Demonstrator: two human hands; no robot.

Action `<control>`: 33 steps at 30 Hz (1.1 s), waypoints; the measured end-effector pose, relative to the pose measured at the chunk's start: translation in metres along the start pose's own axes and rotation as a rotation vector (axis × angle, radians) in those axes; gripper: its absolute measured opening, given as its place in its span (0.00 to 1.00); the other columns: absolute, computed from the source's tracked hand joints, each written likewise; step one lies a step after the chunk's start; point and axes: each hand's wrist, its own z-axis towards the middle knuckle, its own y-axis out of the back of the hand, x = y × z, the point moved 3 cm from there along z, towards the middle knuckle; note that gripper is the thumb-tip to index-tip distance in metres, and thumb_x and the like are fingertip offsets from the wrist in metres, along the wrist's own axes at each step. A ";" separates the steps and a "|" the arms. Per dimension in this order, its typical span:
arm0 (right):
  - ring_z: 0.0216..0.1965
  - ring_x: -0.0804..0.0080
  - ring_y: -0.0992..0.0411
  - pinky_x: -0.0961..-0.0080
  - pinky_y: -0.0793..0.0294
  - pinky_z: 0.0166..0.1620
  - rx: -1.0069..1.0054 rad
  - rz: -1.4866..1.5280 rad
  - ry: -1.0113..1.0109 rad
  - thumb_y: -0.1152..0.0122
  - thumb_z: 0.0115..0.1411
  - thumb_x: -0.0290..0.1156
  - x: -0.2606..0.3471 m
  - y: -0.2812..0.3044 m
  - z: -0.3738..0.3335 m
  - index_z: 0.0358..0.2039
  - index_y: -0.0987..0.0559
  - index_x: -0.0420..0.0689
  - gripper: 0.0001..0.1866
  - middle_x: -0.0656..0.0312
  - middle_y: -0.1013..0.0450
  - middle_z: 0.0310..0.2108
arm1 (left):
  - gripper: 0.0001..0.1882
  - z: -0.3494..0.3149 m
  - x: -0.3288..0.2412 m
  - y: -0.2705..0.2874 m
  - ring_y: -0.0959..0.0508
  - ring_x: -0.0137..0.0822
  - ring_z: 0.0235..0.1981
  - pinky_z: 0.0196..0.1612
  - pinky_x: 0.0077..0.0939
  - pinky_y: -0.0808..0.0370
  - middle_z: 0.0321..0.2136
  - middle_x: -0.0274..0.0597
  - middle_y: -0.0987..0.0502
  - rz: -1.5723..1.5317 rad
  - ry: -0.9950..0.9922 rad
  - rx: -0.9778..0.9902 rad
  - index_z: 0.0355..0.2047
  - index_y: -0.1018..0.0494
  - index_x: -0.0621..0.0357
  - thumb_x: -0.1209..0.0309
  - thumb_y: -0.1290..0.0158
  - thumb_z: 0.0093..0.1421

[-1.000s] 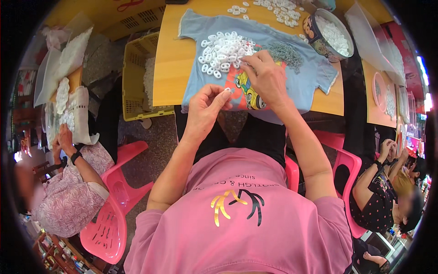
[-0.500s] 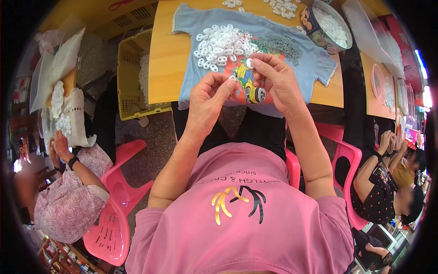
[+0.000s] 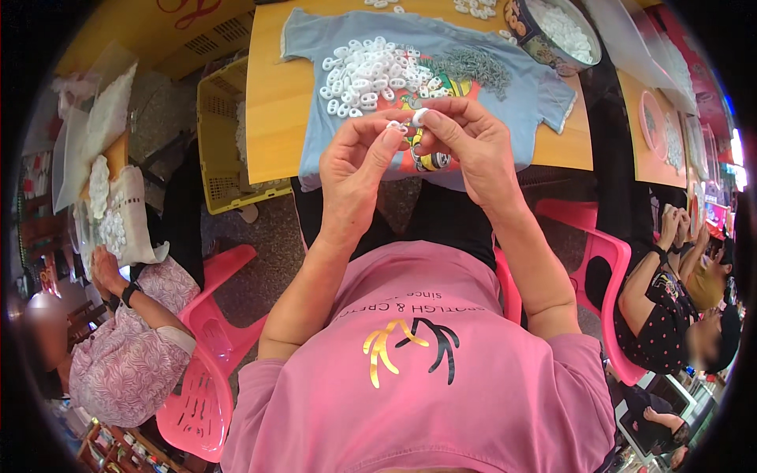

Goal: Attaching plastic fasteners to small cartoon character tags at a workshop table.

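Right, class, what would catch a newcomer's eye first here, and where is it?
The bright pink shirt fills the lower middle. Above it, the left hand and right hand, close together, each pinch a small white piece. Beyond them, a heap of white two-holed pieces lies on a spread blue T-shirt, left of a grey-green pile.

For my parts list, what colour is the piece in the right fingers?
White piece, head view.

Covered, Cropped and Too Small

The person's left hand (image 3: 351,169) partly hides a small white piece (image 3: 397,126); the right hand (image 3: 482,154) partly covers another white piece (image 3: 420,117). Whether the pieces touch cannot be told. Both hands block some of the print (image 3: 432,162). Farther right, the grey bits (image 3: 477,71) are too small to distinguish. The picture's far edge crops the round tin (image 3: 536,43). At left, the table (image 3: 268,94) hides part of the yellow crate (image 3: 217,102).
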 end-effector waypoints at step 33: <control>0.28 0.79 0.25 0.79 0.22 0.34 -0.134 0.117 0.031 0.40 0.61 0.28 0.002 -0.003 -0.026 0.37 0.24 0.38 0.08 0.57 0.22 0.35 | 0.06 -0.005 0.000 -0.008 0.26 0.21 0.34 0.39 0.15 0.30 0.33 0.35 0.24 0.233 0.081 -0.026 0.38 0.28 0.63 0.73 0.47 0.63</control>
